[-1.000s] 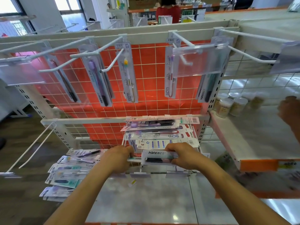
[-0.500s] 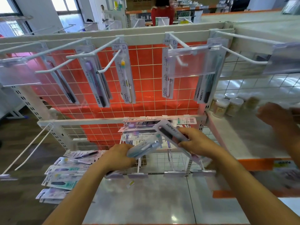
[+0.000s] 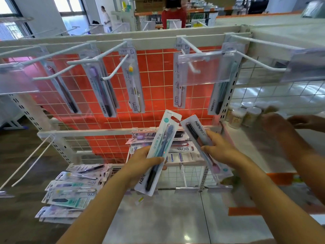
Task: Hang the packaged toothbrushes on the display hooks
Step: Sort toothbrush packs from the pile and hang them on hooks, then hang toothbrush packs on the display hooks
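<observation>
Below hooks (image 3: 114,70), left hand (image 3: 140,164) gripping teal pack (image 3: 165,136) tilted right, right hand (image 3: 219,148) gripping dark pack (image 3: 194,128) tilted left

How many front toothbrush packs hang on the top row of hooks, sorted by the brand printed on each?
Hane: 2 (purple-brush pack, far-right pack)
BDM: 2 (yellow-brush pack, second-from-right pack)
Brand too blurred to read: 1 (leftmost pack)
Total: 5
Not counted: teal pack in the left hand, dark-brush pack in the right hand.
</observation>
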Motion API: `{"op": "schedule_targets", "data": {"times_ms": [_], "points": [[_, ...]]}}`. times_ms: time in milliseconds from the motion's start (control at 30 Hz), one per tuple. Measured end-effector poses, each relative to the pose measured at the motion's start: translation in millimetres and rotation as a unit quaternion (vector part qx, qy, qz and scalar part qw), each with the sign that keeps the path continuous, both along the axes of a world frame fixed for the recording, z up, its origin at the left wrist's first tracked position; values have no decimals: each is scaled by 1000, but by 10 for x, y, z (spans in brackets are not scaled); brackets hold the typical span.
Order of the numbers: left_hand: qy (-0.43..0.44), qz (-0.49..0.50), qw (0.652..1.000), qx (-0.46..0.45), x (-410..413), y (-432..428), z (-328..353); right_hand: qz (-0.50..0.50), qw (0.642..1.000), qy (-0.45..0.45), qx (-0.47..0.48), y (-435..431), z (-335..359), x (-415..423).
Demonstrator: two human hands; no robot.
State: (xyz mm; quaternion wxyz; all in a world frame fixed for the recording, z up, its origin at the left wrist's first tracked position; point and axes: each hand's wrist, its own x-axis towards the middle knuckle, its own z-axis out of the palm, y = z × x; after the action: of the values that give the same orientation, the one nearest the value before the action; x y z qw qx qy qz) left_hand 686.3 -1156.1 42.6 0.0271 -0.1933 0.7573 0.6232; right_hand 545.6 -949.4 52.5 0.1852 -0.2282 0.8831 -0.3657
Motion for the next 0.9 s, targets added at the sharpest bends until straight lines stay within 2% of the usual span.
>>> {"op": "schedule_targets", "data": {"times_ms": [67, 133, 400, 667, 900], "points": [[4, 16, 1000, 15, -31, 37, -17, 9, 998, 40, 42, 33, 12, -26], [9, 25, 999, 28, -52, 77, -21, 8, 998, 41, 38, 62, 29, -41], [18, 66, 991, 113, -149, 198, -20, -12, 987, -67, -147, -24, 45, -17], [55, 74, 991, 99, -158, 241, 15, -63, 917, -220, -328, -243, 59, 92], [67, 93, 988, 108, -149, 239, -6, -50, 896, -262, -356, -386, 19, 239]]}}
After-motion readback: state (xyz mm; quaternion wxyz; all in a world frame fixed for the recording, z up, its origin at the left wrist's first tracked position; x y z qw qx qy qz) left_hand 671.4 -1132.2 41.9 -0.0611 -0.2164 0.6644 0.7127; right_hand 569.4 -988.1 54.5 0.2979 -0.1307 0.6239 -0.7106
